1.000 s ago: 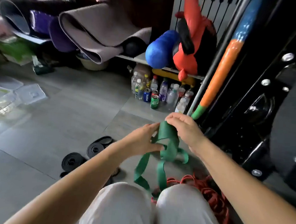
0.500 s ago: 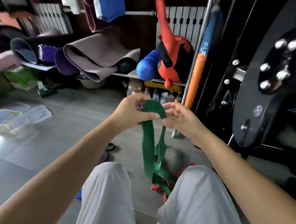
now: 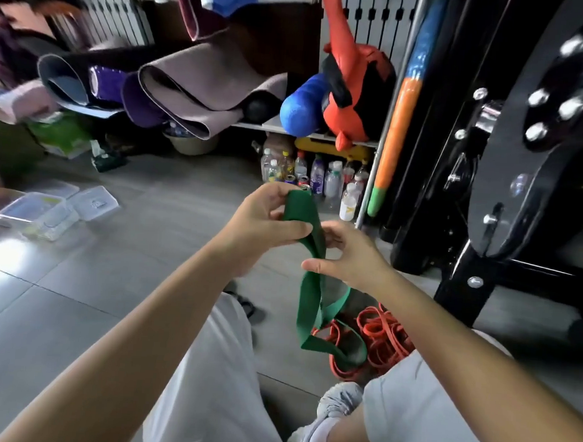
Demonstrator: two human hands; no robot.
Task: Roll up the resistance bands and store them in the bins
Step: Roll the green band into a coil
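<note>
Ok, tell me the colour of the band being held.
The band is dark green; head view.

Left hand (image 3: 263,219) pinches the folded top of the green resistance band (image 3: 307,300) between thumb and fingers. Right hand (image 3: 353,255) sits just below, fingers curled round the band, thumb extended. The band's loops hang between the knees above a pile of orange bands (image 3: 382,335) on the tiled floor (image 3: 126,272). Clear plastic bins (image 3: 45,212) lie well apart, far left.
</note>
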